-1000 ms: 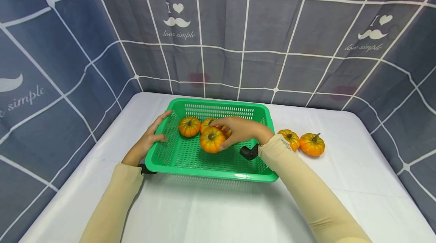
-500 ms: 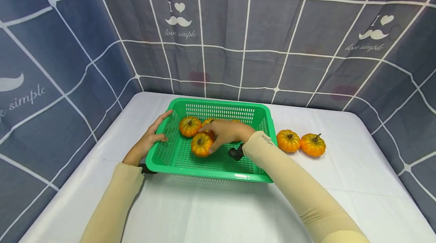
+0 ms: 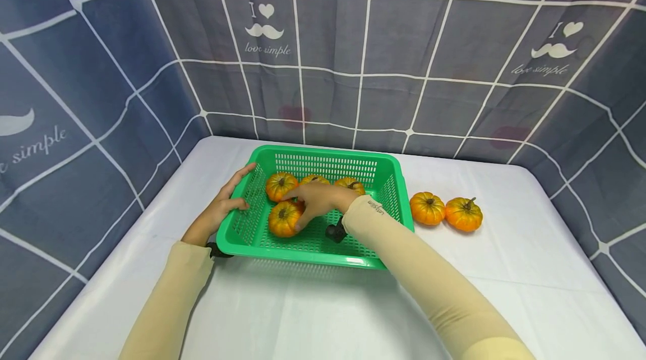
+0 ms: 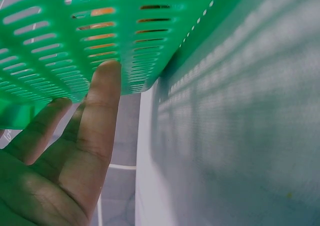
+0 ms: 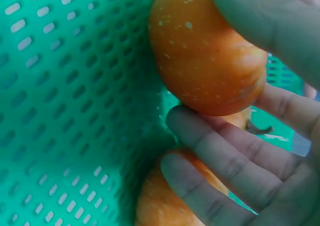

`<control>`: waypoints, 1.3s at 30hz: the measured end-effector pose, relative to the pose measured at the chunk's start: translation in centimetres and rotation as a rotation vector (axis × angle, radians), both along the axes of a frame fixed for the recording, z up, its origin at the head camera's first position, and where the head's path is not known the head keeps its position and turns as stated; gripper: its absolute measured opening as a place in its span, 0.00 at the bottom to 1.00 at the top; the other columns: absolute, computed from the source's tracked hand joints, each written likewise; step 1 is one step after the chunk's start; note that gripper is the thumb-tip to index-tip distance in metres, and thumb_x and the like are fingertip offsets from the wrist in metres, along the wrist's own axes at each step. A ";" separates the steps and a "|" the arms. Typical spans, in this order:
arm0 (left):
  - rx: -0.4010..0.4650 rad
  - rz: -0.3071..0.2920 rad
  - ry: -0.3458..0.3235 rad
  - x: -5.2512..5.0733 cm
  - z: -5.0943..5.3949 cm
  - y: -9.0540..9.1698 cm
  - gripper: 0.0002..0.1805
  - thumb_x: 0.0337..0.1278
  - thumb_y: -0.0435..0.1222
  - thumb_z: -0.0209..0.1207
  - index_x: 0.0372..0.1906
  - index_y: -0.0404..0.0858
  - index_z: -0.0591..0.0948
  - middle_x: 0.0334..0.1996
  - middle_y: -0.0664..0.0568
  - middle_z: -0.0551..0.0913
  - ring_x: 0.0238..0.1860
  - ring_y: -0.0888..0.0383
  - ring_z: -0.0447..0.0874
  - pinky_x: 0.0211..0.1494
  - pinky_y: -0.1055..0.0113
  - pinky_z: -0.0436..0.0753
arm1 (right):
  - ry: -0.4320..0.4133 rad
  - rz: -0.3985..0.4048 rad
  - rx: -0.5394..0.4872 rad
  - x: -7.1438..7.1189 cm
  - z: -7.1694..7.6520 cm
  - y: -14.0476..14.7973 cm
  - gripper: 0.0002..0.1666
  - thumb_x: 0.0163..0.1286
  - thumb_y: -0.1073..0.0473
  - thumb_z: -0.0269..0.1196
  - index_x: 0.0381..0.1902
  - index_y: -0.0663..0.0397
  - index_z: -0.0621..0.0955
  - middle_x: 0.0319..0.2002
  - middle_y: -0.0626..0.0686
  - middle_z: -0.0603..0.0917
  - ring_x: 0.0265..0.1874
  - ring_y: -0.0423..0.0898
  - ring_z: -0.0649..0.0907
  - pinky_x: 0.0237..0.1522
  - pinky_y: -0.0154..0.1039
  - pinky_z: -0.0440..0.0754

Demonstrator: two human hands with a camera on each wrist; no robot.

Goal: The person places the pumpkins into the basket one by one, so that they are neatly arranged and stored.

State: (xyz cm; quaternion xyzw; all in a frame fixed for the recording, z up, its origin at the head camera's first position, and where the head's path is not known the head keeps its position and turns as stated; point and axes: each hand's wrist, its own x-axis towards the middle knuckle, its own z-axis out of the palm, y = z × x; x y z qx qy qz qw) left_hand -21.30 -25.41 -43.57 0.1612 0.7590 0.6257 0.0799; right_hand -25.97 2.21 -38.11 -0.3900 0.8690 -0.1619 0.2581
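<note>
In the head view a green basket (image 3: 313, 257) stands on the white table. The left hand (image 3: 220, 207) grips its left rim, thumb inside; in the left wrist view the fingers (image 4: 100, 110) lie against the slotted outer wall. Inside the basket, at front left, the right hand (image 3: 319, 199) holds an orange pumpkin (image 3: 284, 218) between thumb and fingers. The right wrist view shows this pumpkin (image 5: 205, 50) close up against the thumb. Behind it in the basket are a pumpkin (image 3: 280, 186) at left, one (image 3: 315, 179) partly hidden by the hand, and one (image 3: 350, 185) farther right.
Two more pumpkins, one (image 3: 427, 208) beside the basket's right wall and one (image 3: 464, 215) farther right, sit side by side on the white tablecloth (image 3: 323, 315). A grey curtain (image 3: 393, 35) with white lines rises behind and on both sides.
The right hand has moved left within the basket with its pumpkin, uncovering the back right pumpkin. Its sleeve no longer overlaps the pumpkin outside. The left hand has stayed on the rim.
</note>
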 end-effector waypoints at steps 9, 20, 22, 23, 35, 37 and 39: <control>-0.022 -0.005 0.020 -0.4 0.2 -0.2 0.56 0.53 0.23 0.51 0.90 0.44 0.48 0.89 0.43 0.38 0.77 0.32 0.56 0.51 0.67 0.82 | -0.028 -0.012 -0.038 -0.3 -0.7 -1.3 0.48 0.69 0.55 0.77 0.83 0.52 0.70 0.72 0.60 0.79 0.69 0.55 0.79 0.70 0.49 0.77; -0.057 0.003 0.030 -0.8 0.4 -0.5 0.55 0.52 0.23 0.52 0.90 0.43 0.50 0.89 0.45 0.40 0.83 0.39 0.42 0.62 0.65 0.72 | -0.033 -0.036 -0.073 -0.4 -1.3 -2.6 0.44 0.72 0.54 0.75 0.81 0.49 0.70 0.72 0.59 0.79 0.72 0.56 0.77 0.73 0.51 0.74; -0.063 0.004 0.032 -0.9 0.4 -0.5 0.55 0.52 0.24 0.52 0.90 0.43 0.50 0.89 0.44 0.40 0.84 0.39 0.41 0.63 0.62 0.70 | -0.024 -0.036 -0.068 -0.5 -1.4 -2.7 0.44 0.72 0.53 0.75 0.81 0.49 0.70 0.72 0.58 0.79 0.72 0.55 0.77 0.73 0.50 0.74; -0.065 0.004 0.034 -0.9 0.4 -0.5 0.55 0.52 0.24 0.52 0.90 0.43 0.50 0.89 0.44 0.40 0.84 0.39 0.41 0.63 0.61 0.69 | -0.023 -0.034 -0.066 -0.5 -1.4 -2.7 0.44 0.72 0.53 0.75 0.81 0.49 0.69 0.72 0.58 0.79 0.72 0.55 0.77 0.73 0.50 0.74; -0.025 -0.019 0.013 -1.6 0.5 -0.8 0.56 0.53 0.22 0.51 0.90 0.43 0.49 0.89 0.44 0.38 0.82 0.35 0.47 0.57 0.69 0.77 | -0.145 -0.101 -0.033 -0.8 0.5 -1.7 0.49 0.73 0.51 0.74 0.85 0.46 0.65 0.74 0.63 0.77 0.71 0.57 0.78 0.70 0.52 0.77; -0.029 -0.020 0.013 -1.7 0.5 -0.8 0.55 0.53 0.23 0.51 0.90 0.44 0.49 0.89 0.44 0.38 0.82 0.35 0.48 0.57 0.68 0.77 | -0.145 -0.101 -0.019 -0.9 1.0 -1.5 0.48 0.73 0.51 0.73 0.85 0.46 0.66 0.71 0.62 0.80 0.70 0.56 0.79 0.69 0.51 0.78; -0.030 -0.021 0.012 -1.9 0.6 -0.9 0.55 0.53 0.23 0.51 0.90 0.44 0.49 0.89 0.44 0.39 0.82 0.35 0.48 0.57 0.67 0.77 | -0.135 -0.085 -0.013 -1.0 1.5 -1.3 0.47 0.74 0.52 0.73 0.84 0.48 0.67 0.69 0.62 0.82 0.69 0.55 0.80 0.68 0.49 0.79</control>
